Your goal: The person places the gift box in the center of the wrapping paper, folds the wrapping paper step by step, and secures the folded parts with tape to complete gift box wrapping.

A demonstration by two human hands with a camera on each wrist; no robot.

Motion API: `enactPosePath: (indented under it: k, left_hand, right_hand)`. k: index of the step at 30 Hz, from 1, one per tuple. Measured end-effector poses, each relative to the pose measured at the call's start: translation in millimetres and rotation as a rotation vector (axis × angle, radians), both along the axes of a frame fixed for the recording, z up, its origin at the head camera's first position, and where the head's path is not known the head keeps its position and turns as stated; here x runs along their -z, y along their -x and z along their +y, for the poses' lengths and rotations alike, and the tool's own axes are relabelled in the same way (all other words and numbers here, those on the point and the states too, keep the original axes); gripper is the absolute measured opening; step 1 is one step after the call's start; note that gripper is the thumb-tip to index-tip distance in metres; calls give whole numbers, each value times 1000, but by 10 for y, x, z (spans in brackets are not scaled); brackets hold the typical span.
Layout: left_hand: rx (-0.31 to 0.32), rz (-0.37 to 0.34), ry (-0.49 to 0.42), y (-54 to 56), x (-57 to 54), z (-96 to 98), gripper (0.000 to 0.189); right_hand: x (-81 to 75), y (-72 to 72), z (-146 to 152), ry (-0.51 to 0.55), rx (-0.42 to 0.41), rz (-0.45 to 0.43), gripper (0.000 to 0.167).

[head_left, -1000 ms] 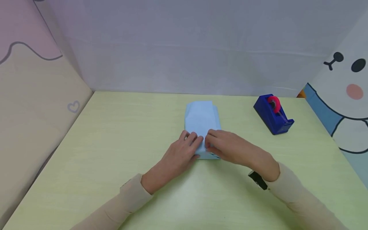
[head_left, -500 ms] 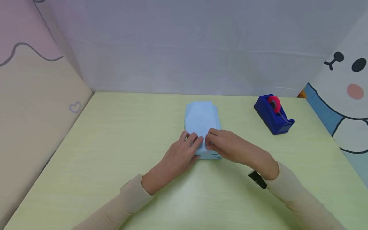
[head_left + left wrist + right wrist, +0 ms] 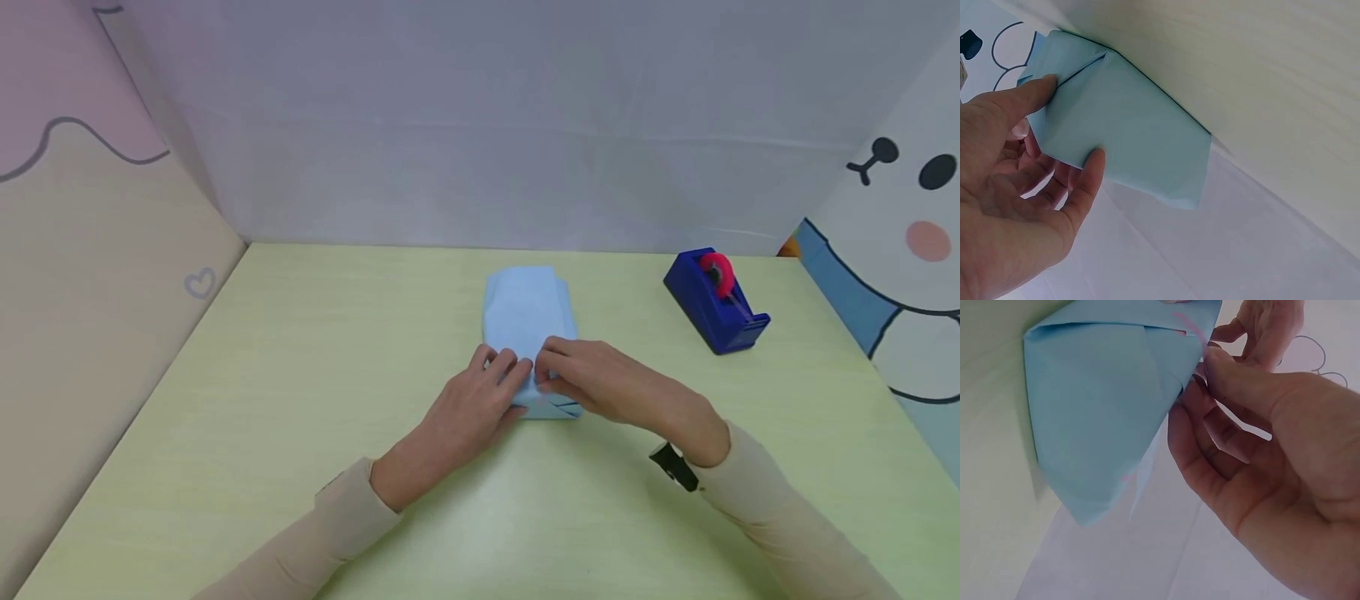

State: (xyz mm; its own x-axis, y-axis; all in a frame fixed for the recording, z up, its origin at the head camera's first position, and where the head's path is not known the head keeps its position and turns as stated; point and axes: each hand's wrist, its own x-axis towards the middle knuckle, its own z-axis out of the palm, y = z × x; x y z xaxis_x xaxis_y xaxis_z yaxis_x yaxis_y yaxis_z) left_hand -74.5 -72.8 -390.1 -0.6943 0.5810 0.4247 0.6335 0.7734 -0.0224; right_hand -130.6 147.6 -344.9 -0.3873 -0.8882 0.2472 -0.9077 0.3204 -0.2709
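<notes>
A package wrapped in light blue paper (image 3: pixel 525 304) lies on the table, its near end folded over in creased flaps. My left hand (image 3: pixel 476 404) grips its near left part, fingertips on top and thumb at the folded end. In the left wrist view, the left thumb (image 3: pixel 1041 90) lies by the fold's slit and the little finger (image 3: pixel 1092 172) is at the long side. My right hand (image 3: pixel 600 379) is close beside it, thumb and forefinger pinched together at the top near edge. From that pinch a thin pinkish strip of tape (image 3: pixel 1190 326) curves onto the paper.
A blue tape dispenser (image 3: pixel 708 308) with a red-cored roll (image 3: pixel 718 273) stands at the back right of the pale table (image 3: pixel 337 333). A grey-white sheet (image 3: pixel 480 125) closes off the back, with printed panels at both sides.
The right hand has shifted very slightly at the near end, and a little more of the folded flaps shows beneath it. The left hand keeps its hold; the view tilts slightly.
</notes>
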Motion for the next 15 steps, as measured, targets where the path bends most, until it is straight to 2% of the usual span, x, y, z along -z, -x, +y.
enactPosePath:
  k: [5,11,15]
  left_hand:
    - [1,14,6,-4,-13,2,52]
    - [3,20,6,-12,-7,3,53]
    - [-1,6,5,-16,-4,4,54]
  right_hand:
    - [6,-3,5,25,9,-29,12]
    - [3,18,3,4,77,-202,12]
    - [12,80,19,11,92,-303,9]
